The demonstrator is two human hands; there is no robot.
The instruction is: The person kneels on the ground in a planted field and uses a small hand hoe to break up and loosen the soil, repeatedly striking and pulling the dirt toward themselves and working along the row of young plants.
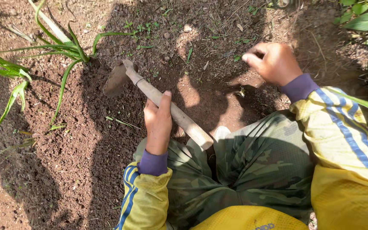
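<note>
**Hoe handle runs ten o'clock to four o'clock under the left hand**

Going left to right, I see long green leaves [43,47] at the left edge, their tips arching over loose brown soil [64,162]. Next comes the small hoe [150,93]: its earth-caked blade [116,80] is sunk into the dirt just beside the base of those leaves, and the wooden handle slopes from the blade at ten o'clock down to its cut end at four o'clock, close to my knee. My left hand [158,123] is wrapped round that handle a little past its middle, fingers closed on the far side and thumb laid along the wood, pointing toward the blade. So the blade lies up and to the left of my grip, and the left hand is plainly the nearer one.

My right hand [272,63] is well apart at two o'clock, hovering over the soil in a loose curl. I cannot tell whether it pinches anything; its fingertips turn away from me.

The blade's edge is buried and hidden. My camouflage trousers [252,170] and yellow sleeves [346,145] block the ground below.
</note>
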